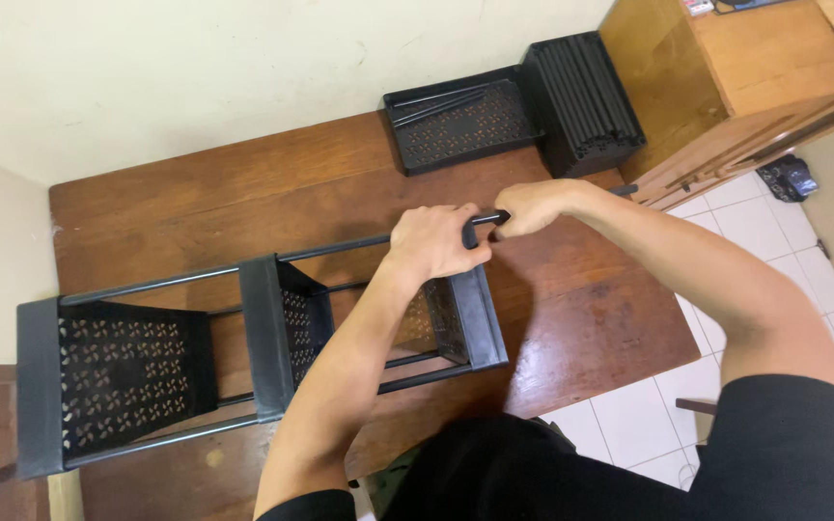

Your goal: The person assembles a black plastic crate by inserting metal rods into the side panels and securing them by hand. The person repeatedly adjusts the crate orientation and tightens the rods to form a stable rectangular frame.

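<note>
We note a black perforated plastic shelf rack (272,338) lying sideways on the brown wooden table (581,309). Left hand (433,241) clenches its top corner; right hand (525,207) grasps a thin black pole (487,219).

Both hands' grip (433,241) (533,207) on black rack pole (330,248)

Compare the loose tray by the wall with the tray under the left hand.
The loose tray lies flat, open side up, with loose rods in it; the held tray stands on edge, joined to poles of the rack. Nothing touches the loose tray; the left hand grips at the held tray. Both are black, perforated.
</note>
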